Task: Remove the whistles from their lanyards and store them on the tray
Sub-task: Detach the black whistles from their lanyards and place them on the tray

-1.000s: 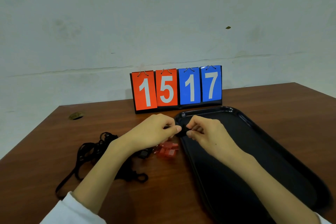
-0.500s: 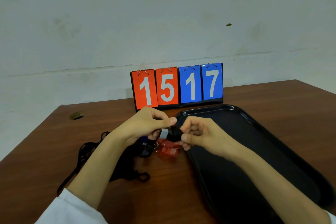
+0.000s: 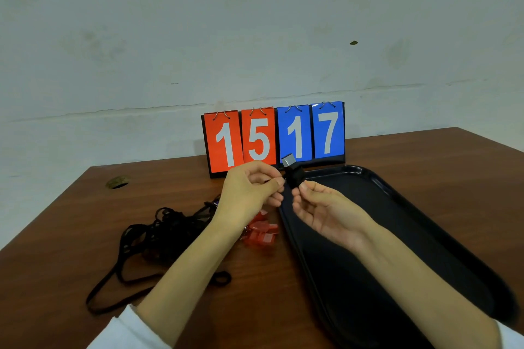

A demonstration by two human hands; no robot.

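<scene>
Risk here: left hand pinches what looks like one end of the tangled black cord lanyards, and the right hand fingers pinch the small black plastic whistle, held up over the glossy black plastic tray corner. A hard tug could flick it off the surface. Count: lanyards, can't tell; red translucent whistles, maybe two; one black; one tray.

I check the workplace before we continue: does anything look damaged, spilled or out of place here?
Nothing looks damaged or spilled. Only the black lanyards lie in a tangled heap on the table, left of the tray, with red whistles beside them.
</scene>
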